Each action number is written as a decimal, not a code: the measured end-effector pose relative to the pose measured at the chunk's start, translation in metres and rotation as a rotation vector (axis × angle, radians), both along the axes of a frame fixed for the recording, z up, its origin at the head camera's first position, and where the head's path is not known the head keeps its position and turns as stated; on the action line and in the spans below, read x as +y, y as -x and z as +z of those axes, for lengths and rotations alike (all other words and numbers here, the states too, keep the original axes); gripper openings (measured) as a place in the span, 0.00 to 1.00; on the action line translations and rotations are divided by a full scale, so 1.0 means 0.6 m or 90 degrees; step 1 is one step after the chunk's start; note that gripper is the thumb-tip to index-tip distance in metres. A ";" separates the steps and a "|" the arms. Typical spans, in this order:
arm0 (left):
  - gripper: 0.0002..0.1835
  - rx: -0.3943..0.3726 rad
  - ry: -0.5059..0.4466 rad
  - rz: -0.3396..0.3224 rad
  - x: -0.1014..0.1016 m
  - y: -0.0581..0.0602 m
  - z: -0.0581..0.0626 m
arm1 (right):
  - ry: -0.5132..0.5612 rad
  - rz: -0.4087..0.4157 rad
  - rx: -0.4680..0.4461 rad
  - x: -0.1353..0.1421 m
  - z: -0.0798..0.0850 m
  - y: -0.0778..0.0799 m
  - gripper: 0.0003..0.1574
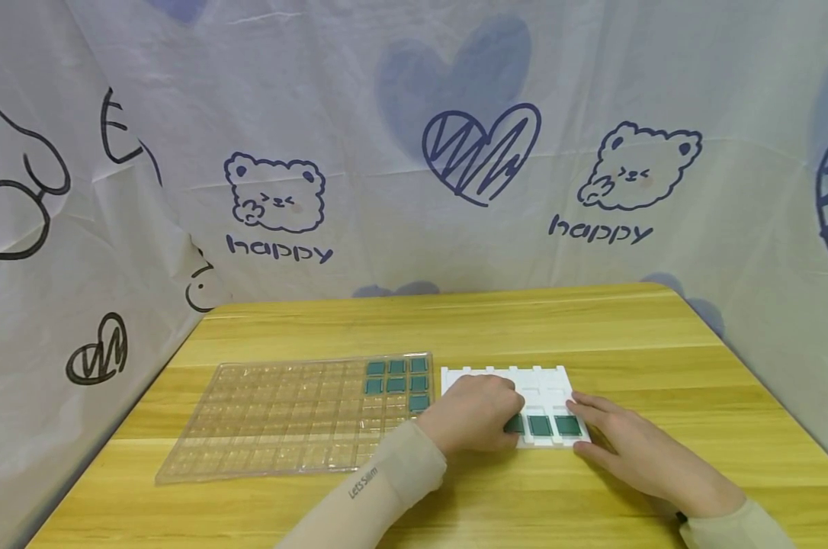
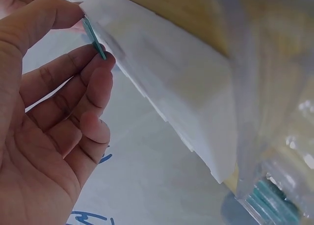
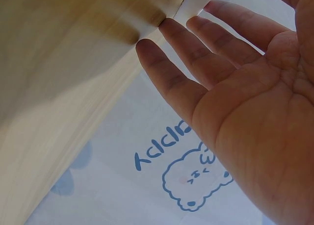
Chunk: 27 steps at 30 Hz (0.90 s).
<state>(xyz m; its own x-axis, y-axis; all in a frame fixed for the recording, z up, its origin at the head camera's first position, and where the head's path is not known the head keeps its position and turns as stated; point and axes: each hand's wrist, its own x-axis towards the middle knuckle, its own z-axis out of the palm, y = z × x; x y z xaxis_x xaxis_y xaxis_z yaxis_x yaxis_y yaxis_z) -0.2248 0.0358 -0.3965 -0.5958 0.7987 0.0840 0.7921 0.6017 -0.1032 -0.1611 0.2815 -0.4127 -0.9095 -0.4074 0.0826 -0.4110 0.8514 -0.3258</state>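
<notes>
My left hand reaches over the white slotted tray. Between thumb and fingertips it pinches a thin green chip, seen edge-on close to the tray in the left wrist view. Two square green chips lie in the front row of the tray, to the right of that hand; part of another green piece shows beside its fingertips. My right hand rests at the tray's right edge, fingers extended and fingertips against its side. The left part of the tray is hidden under the left hand.
A large clear plastic tray with many pockets lies left of the white one, several green chips in its far right corner. Both trays sit on a wooden table. A printed cloth hangs behind and at the left.
</notes>
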 end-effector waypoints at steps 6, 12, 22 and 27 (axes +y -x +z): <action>0.12 -0.008 -0.003 -0.001 -0.003 0.002 0.003 | -0.001 0.000 0.005 0.000 -0.002 0.000 0.34; 0.11 -0.021 -0.004 0.000 -0.009 0.001 0.008 | -0.003 0.002 0.008 0.000 -0.002 0.000 0.34; 0.08 -0.055 -0.021 0.012 -0.030 0.004 0.018 | -0.004 0.000 0.001 -0.002 -0.003 0.003 0.34; 0.08 -0.080 -0.018 0.017 -0.037 0.006 0.024 | -0.002 -0.001 -0.008 -0.002 -0.003 0.003 0.34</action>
